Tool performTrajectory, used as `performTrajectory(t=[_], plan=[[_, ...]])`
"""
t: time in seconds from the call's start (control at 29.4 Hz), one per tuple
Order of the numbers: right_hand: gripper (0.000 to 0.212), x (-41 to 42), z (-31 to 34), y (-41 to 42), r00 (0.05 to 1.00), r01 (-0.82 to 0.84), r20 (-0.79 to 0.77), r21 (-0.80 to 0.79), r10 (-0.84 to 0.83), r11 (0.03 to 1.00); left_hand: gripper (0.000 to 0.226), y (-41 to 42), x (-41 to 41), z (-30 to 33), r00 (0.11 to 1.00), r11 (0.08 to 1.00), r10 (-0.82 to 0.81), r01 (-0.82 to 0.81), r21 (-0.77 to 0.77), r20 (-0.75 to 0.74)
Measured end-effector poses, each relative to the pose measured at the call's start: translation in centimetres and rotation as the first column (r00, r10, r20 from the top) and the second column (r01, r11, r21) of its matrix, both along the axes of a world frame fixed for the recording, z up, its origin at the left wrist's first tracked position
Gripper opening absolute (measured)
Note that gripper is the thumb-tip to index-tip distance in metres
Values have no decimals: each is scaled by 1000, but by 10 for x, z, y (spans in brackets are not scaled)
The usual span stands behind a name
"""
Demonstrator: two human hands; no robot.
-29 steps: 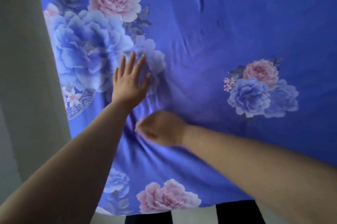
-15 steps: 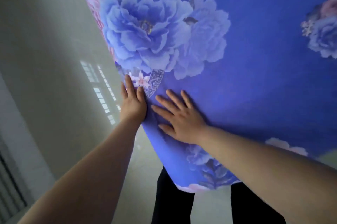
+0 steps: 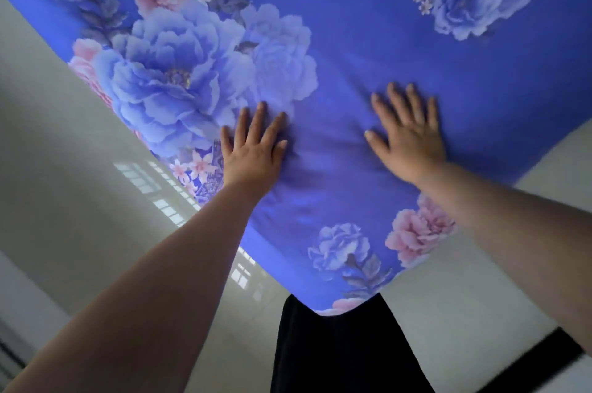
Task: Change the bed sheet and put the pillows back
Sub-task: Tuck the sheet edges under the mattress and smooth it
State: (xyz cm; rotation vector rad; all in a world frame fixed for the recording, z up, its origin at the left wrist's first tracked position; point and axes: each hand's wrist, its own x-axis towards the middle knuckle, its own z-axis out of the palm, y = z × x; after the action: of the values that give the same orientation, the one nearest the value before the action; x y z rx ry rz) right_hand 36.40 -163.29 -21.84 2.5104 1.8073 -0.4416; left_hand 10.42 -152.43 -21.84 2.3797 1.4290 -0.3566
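A blue bed sheet [image 3: 368, 46] printed with large blue and pink flowers covers the bed and fills the upper part of the head view. Its near corner hangs down just in front of my legs. My left hand [image 3: 253, 149] lies flat on the sheet beside the big blue flower, fingers straight and spread. My right hand [image 3: 407, 133] presses flat on the plain blue cloth further right, fingers also spread. The cloth dents slightly between the two hands. No pillows are in sight.
A glossy pale tiled floor [image 3: 80, 175] runs along the bed's left side and shows a window's reflection. More pale floor [image 3: 455, 306] lies to the right of the corner. My dark trousers [image 3: 339, 351] stand at the corner. A dark strip [image 3: 541, 357] crosses the floor at lower right.
Both hands have slid across the sheet toward the right, away from the left edge, and have spread further apart. The view has shifted, showing the bed's near corner.
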Motion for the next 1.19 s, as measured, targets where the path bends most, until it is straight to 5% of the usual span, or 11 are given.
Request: performTrajectory(t=[0.07,0.14,0.2,0.27,0.48,0.61,0.75,0.85,0.92,1.05,1.19], plan=[[60,-68,9,-60,911,-380,-147,67,386,922,52,-9,3,0,997,997,-77,77,-14,-30],[54,-116,28,-106,687,-667,-321,77,652,741,52,-13,4,7,992,992,-124,124,-30,-7],[40,-128,39,-123,490,-770,-471,160,734,617,50,-7,3,16,985,984,-173,174,-48,21],[27,-126,47,-114,416,-684,-568,319,710,656,42,4,4,26,976,976,-205,209,-56,66],[29,-55,48,-14,794,-218,-428,464,433,858,29,30,30,35,967,967,-255,254,12,5],[55,-11,17,21,986,56,-169,273,-9,960,28,35,39,26,952,952,-305,304,28,15],[66,-83,4,35,963,162,-220,1,-158,987,38,59,22,22,953,945,-254,280,-167,162],[48,-181,15,43,904,11,-427,48,11,999,51,109,-2,30,932,933,-271,316,-171,241],[24,-221,26,69,819,159,-568,93,-79,983,50,159,-23,36,924,943,-290,320,-90,251],[28,-240,47,176,817,442,-488,187,-307,877,51,262,-72,44,936,937,-340,345,-52,90],[33,-229,55,284,660,643,-589,122,-466,756,61,346,-112,47,900,903,-429,428,-29,-73]])
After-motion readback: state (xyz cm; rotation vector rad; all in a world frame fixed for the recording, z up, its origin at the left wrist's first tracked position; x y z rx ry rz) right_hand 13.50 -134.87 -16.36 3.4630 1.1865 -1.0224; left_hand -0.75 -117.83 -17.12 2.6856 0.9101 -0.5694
